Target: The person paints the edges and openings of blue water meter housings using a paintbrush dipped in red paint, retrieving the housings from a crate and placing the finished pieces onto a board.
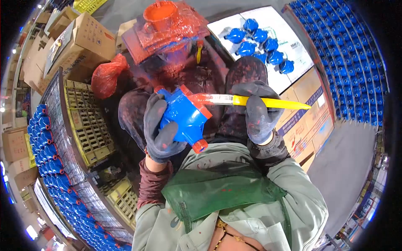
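Note:
My left hand (161, 129), in a dark glove, grips a glossy blue metal body (182, 115) that looks like a water meter housing. Its threaded ends and round rim are red. In my gloved right hand (259, 108) is a paintbrush (272, 102) with a yellow handle, held level. The red-coated bristles touch the red rim at the top of the housing. Beyond my hands stands a red paint cup (161, 14) on a paint-covered stand (176, 35).
Several blue housings (259, 35) lie on a white board (293, 54) at the right. Racks of blue housings (347, 62) (54, 167) stand on both sides. Cardboard boxes (90, 46), a red plastic bag (109, 75) and yellow crates (90, 121) are at the left.

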A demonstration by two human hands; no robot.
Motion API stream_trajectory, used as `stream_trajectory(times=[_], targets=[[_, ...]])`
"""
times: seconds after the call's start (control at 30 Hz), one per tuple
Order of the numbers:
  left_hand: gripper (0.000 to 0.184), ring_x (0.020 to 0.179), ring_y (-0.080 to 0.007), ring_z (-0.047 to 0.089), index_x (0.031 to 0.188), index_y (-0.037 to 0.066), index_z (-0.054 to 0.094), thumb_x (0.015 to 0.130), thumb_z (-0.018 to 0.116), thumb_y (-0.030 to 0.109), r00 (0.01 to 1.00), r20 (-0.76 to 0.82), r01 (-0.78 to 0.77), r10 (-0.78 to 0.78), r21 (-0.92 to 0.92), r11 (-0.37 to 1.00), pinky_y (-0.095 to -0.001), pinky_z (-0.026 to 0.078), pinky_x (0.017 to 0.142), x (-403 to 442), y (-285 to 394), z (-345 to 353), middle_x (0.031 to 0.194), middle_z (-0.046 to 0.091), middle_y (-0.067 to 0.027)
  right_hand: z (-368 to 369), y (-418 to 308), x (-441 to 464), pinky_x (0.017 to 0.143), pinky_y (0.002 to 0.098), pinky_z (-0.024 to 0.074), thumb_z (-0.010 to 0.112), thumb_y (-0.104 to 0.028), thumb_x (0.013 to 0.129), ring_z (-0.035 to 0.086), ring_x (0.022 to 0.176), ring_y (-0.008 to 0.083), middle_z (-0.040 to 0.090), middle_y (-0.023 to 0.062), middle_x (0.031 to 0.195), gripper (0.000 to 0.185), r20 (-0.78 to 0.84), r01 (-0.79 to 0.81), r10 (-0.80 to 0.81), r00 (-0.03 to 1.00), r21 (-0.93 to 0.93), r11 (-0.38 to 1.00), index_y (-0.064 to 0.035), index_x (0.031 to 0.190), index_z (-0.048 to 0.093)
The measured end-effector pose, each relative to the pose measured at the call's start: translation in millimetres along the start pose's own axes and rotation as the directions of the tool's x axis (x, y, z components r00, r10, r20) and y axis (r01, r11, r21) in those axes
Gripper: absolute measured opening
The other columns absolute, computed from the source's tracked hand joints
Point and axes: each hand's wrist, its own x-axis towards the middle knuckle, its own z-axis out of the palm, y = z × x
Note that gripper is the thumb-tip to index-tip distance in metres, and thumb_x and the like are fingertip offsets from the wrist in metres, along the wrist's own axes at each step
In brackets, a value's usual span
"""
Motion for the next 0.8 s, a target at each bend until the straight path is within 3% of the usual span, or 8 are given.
stream_trajectory(times=[0.07, 0.13, 0.4, 0.53, 0.6, 0.63, 0.67, 0.8], targets=[[0.073, 0.124, -0.0444, 0.046, 0.127, 0.018, 0.050, 0.065, 0.088, 0.026, 0.999, -0.036, -0.001, 0.000, -0.022, 1.000, -0.0567, 0.043, 0.099, -10.1, 2.8, 7.2, 0.140, 0.042, -0.0176, -10.7, -4.8, -7.5, 0.055, 0.0256, 0.0449, 0.063, -0.009, 0.088, 0.055, 0.059, 0.0095, 0.069, 0.0175, 0.095, 0.017, 0.072, -0.061, 0.059, 0.996, 0.027, 0.998, 0.0027, 0.100, 0.067], [0.076, 0.125, -0.0453, 0.045, 0.130, 0.022, 0.048, 0.065, 0.088, 0.025, 0.991, -0.131, -0.019, 0.011, -0.062, 0.998, -0.0575, 0.043, 0.099, -18.0, 5.0, 15.0, 0.142, 0.041, -0.0175, -8.5, -5.2, -18.9, 0.051, 0.0254, 0.0432, 0.062, -0.007, 0.088, 0.051, 0.051, 0.0077, 0.069, 0.0159, 0.087, 0.012, -0.063, -0.150, 0.168, 0.984, 0.227, 0.962, 0.0026, 0.093, 0.068], [0.086, 0.120, -0.0462, 0.047, 0.142, 0.015, 0.035, 0.071, 0.083, 0.025, 0.969, -0.075, 0.240, -0.234, 0.095, 0.966, -0.0533, 0.044, 0.096, -12.7, 24.6, 13.5, 0.138, 0.041, -0.0242, -48.8, 2.5, -29.2, 0.070, 0.0333, 0.0474, 0.057, -0.002, 0.080, 0.060, 0.074, 0.0201, 0.069, 0.0147, 0.084, 0.015, -0.112, -0.266, 0.250, 0.962, -0.163, 0.950, 0.0035, 0.086, 0.070], [0.082, 0.121, -0.0477, 0.045, 0.138, 0.005, 0.038, 0.070, 0.080, 0.022, 0.960, -0.087, 0.278, -0.267, 0.146, 0.950, -0.0553, 0.039, 0.100, -18.1, 26.2, 11.7, 0.134, 0.044, -0.0264, -30.5, -5.6, -13.7, 0.060, 0.0332, 0.0478, 0.064, -0.008, 0.068, 0.060, 0.065, 0.0228, 0.066, 0.0142, 0.076, 0.022, 0.302, 0.308, -0.205, 0.931, -0.349, 0.885, 0.0009, 0.086, 0.071], [0.079, 0.121, -0.0456, 0.046, 0.135, 0.004, 0.041, 0.068, 0.080, 0.021, 0.923, -0.088, 0.383, -0.374, 0.109, 0.917, -0.0533, 0.038, 0.100, -12.5, 29.2, 7.8, 0.134, 0.045, -0.0263, -10.8, 11.6, -2.7, 0.061, 0.0331, 0.0481, 0.068, -0.011, 0.065, 0.062, 0.067, 0.0230, 0.065, 0.0118, 0.077, 0.029, 0.348, 0.620, -0.564, 0.748, -0.068, 0.781, 0.0000, 0.092, 0.072], [0.079, 0.121, -0.0456, 0.046, 0.135, 0.004, 0.041, 0.068, 0.080, 0.021, 0.922, -0.095, 0.385, -0.375, 0.116, 0.916, -0.0533, 0.038, 0.100, -8.7, 31.1, 4.7, 0.134, 0.045, -0.0263, -12.8, 3.7, 12.9, 0.059, 0.0328, 0.0477, 0.070, -0.013, 0.063, 0.062, 0.069, 0.0231, 0.065, 0.0106, 0.079, 0.036, 0.574, 0.670, -0.558, 0.599, 0.023, 0.742, -0.0013, 0.097, 0.072], [0.079, 0.121, -0.0447, 0.046, 0.134, 0.004, 0.042, 0.068, 0.081, 0.021, 0.917, -0.098, 0.398, -0.388, 0.136, 0.907, -0.0524, 0.039, 0.100, -5.3, 33.1, 1.1, 0.134, 0.045, -0.0262, 2.4, 12.8, 7.1, 0.059, 0.0376, 0.0423, 0.063, -0.009, 0.056, 0.055, 0.064, 0.0240, 0.068, 0.0131, 0.075, 0.022, 0.454, 0.768, -0.683, 0.572, -0.004, 0.641, 0.0010, 0.076, 0.066], [0.080, 0.122, -0.0428, 0.045, 0.132, 0.005, 0.043, 0.065, 0.084, 0.021, 0.910, -0.144, 0.409, -0.389, 0.150, 0.900, -0.0505, 0.039, 0.100, -7.4, 30.6, -18.6, 0.134, 0.045, -0.0257, 5.1, 4.0, 5.1, 0.063, 0.0392, 0.0439, 0.067, -0.013, 0.058, 0.056, 0.066, 0.0258, 0.063, 0.0107, 0.076, 0.020, 0.477, 0.649, -0.540, 0.694, -0.090, 0.755, -0.0052, 0.076, 0.069]])
